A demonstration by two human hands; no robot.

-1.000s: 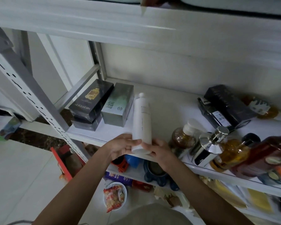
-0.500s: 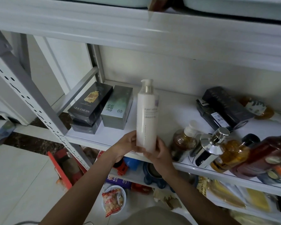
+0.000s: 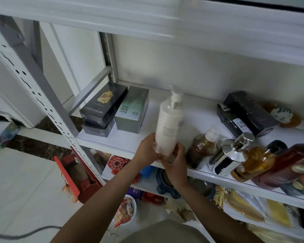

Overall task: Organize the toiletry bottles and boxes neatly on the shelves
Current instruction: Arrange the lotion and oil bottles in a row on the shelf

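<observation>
White shelf (image 3: 197, 109) crowded with toiletries, pump bottle (image 3: 168, 123) in both hands

The left hand (image 3: 146, 149) and the right hand (image 3: 175, 162) are both gripping the base of the pump bottle, fingers curling round it from either side. The pump bottle is tilting slightly over the shelf's front edge; whether its base is touching the shelf cannot be told. Left of the pump bottle, a black box (image 3: 104, 100) is lying on a second dark box, with a green box (image 3: 132, 109) just beside them. Right of the pump bottle, a brown bottle (image 3: 202, 146), a chrome dispenser (image 3: 232, 155) and an amber bottle (image 3: 256, 160) are crowding together.
</observation>
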